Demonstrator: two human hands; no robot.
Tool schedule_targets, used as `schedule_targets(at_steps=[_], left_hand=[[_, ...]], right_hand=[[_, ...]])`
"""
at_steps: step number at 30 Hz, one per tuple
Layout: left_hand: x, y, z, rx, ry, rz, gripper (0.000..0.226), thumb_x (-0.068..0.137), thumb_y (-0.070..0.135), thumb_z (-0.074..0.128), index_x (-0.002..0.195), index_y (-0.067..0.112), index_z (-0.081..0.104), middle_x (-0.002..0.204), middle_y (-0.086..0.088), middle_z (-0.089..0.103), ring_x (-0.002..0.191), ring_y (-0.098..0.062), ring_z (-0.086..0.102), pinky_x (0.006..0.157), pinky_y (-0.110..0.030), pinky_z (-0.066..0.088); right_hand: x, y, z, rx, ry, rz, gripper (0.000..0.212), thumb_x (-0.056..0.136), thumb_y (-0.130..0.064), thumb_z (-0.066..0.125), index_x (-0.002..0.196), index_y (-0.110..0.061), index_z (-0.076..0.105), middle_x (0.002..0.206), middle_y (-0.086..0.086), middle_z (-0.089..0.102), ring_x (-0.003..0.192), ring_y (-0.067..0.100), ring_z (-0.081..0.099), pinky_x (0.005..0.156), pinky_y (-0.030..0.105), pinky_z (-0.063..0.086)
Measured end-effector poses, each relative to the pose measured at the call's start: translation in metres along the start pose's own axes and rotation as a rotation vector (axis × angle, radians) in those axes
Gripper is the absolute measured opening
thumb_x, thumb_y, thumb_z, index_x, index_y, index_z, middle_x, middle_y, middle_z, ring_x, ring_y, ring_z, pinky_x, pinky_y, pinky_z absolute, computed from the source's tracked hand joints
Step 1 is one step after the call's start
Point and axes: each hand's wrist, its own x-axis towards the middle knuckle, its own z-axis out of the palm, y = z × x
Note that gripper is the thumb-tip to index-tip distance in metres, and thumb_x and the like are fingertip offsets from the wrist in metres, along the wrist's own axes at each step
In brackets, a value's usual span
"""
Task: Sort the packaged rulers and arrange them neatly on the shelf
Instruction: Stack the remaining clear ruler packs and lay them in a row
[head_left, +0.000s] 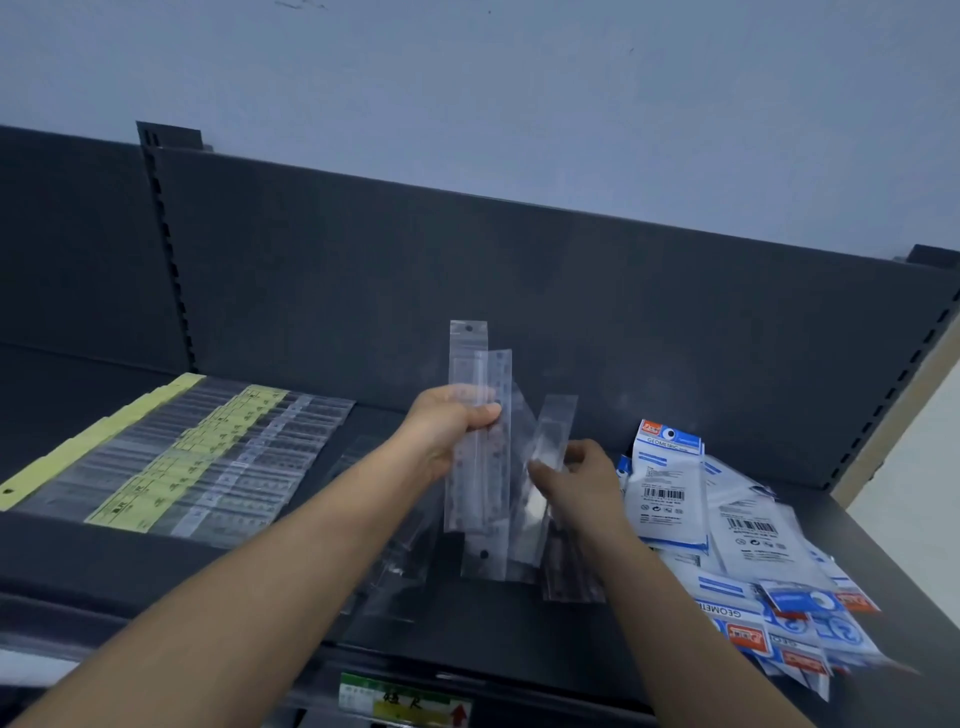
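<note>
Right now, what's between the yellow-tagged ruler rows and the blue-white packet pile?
Head view: left hand and right hand holding clear ruler packets, more loose packets on the shelf.

Gripping clear ruler packs (480, 452) upright mid-frame with the left hand (451, 423), pinching another clear pack (548, 457) just right of them with the right hand (584, 480). Neat rows of packaged rulers (208, 457) at left on the dark shelf (467, 634), messy pile of geometry sets (737, 525) lower right.
</note>
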Motion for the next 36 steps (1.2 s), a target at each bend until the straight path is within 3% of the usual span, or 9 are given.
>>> schedule_targets(at_steps=[5, 9, 12, 17, 20, 23, 27, 30, 36], left_hand=[[0.003, 0.000, -0.004, -0.037, 0.053, -0.032, 0.006, 0.081, -0.005, 0.069, 0.082, 0.001, 0.067, 0.076, -0.013, 0.071, 0.062, -0.019, 0.069, 0.058, -0.032, 0.059], [0.001, 0.004, -0.004, -0.083, 0.043, -0.047, 0.006, 0.085, -0.007, 0.063, 0.083, -0.001, 0.065, 0.063, -0.010, 0.070, 0.053, -0.016, 0.069, 0.045, -0.026, 0.054], [0.000, 0.005, -0.005, -0.092, 0.015, -0.039, 0.011, 0.090, -0.005, 0.058, 0.099, -0.007, 0.064, 0.070, -0.016, 0.070, 0.058, -0.021, 0.070, 0.048, -0.029, 0.056], [-0.003, 0.003, -0.009, -0.070, -0.004, -0.062, 0.019, 0.099, 0.008, 0.048, 0.092, -0.001, 0.062, 0.076, -0.019, 0.068, 0.066, -0.026, 0.069, 0.062, -0.037, 0.059], [-0.007, 0.005, -0.011, -0.051, -0.064, -0.103, 0.040, 0.104, 0.026, 0.037, 0.112, -0.006, 0.060, 0.101, -0.025, 0.067, 0.087, -0.034, 0.067, 0.074, -0.045, 0.056], [-0.011, 0.008, -0.012, -0.059, -0.075, -0.124, 0.037, 0.103, 0.028, 0.038, 0.111, 0.002, 0.063, 0.100, -0.016, 0.067, 0.080, -0.024, 0.065, 0.067, -0.037, 0.055], [-0.009, 0.008, -0.015, -0.047, -0.097, -0.050, 0.032, 0.103, 0.024, 0.040, 0.107, 0.010, 0.069, 0.085, -0.005, 0.068, 0.070, -0.015, 0.063, 0.061, -0.027, 0.053], [-0.011, 0.008, -0.013, -0.110, -0.159, -0.053, 0.028, 0.103, 0.026, 0.041, 0.107, 0.010, 0.064, 0.080, -0.006, 0.071, 0.067, -0.015, 0.068, 0.056, -0.026, 0.054], [-0.005, 0.003, -0.014, 0.148, -0.158, -0.047, 0.031, 0.101, 0.038, 0.044, 0.099, 0.016, 0.066, 0.094, -0.003, 0.067, 0.089, -0.018, 0.058, 0.084, -0.034, 0.042]], right_hand=[[-0.005, 0.006, -0.005, -0.591, 0.030, -0.121, 0.051, 0.085, -0.034, 0.063, 0.131, -0.016, 0.049, 0.130, 0.009, 0.053, 0.120, 0.029, 0.045, 0.099, 0.037, 0.038], [-0.010, -0.006, -0.002, -0.409, 0.054, -0.564, 0.067, 0.085, -0.016, 0.067, 0.144, -0.032, 0.040, 0.140, 0.003, 0.041, 0.123, 0.023, 0.038, 0.104, 0.035, 0.036], [-0.006, -0.010, 0.006, -0.249, 0.054, -0.840, 0.058, 0.080, -0.010, 0.068, 0.131, -0.035, 0.057, 0.142, 0.010, 0.044, 0.118, 0.029, 0.049, 0.097, 0.044, 0.046], [-0.004, -0.024, 0.004, -0.285, 0.198, -1.030, 0.023, 0.085, -0.036, 0.058, 0.093, -0.023, 0.076, 0.121, 0.006, 0.062, 0.107, 0.025, 0.056, 0.085, 0.031, 0.048], [-0.009, -0.033, 0.004, -0.246, 0.157, -0.964, 0.023, 0.089, -0.030, 0.052, 0.086, -0.018, 0.071, 0.091, -0.003, 0.067, 0.088, 0.018, 0.058, 0.076, 0.038, 0.052], [-0.013, -0.034, 0.008, -0.197, 0.100, -0.791, 0.015, 0.093, -0.023, 0.051, 0.082, -0.018, 0.060, 0.076, -0.006, 0.064, 0.077, 0.017, 0.056, 0.071, 0.041, 0.048], [-0.021, -0.040, 0.012, 0.106, -0.074, -0.428, 0.020, 0.095, -0.014, 0.053, 0.077, -0.021, 0.055, 0.073, -0.005, 0.062, 0.068, 0.012, 0.057, 0.066, 0.031, 0.049], [-0.019, -0.041, 0.016, 0.233, -0.206, -0.212, 0.022, 0.092, -0.017, 0.057, 0.071, -0.018, 0.057, 0.071, -0.002, 0.061, 0.071, 0.015, 0.057, 0.078, 0.048, 0.053], [-0.012, -0.033, 0.014, 0.289, -0.130, -0.157, 0.012, 0.092, -0.010, 0.060, 0.083, -0.017, 0.056, 0.073, 0.001, 0.063, 0.061, 0.012, 0.056, 0.063, 0.030, 0.048]])
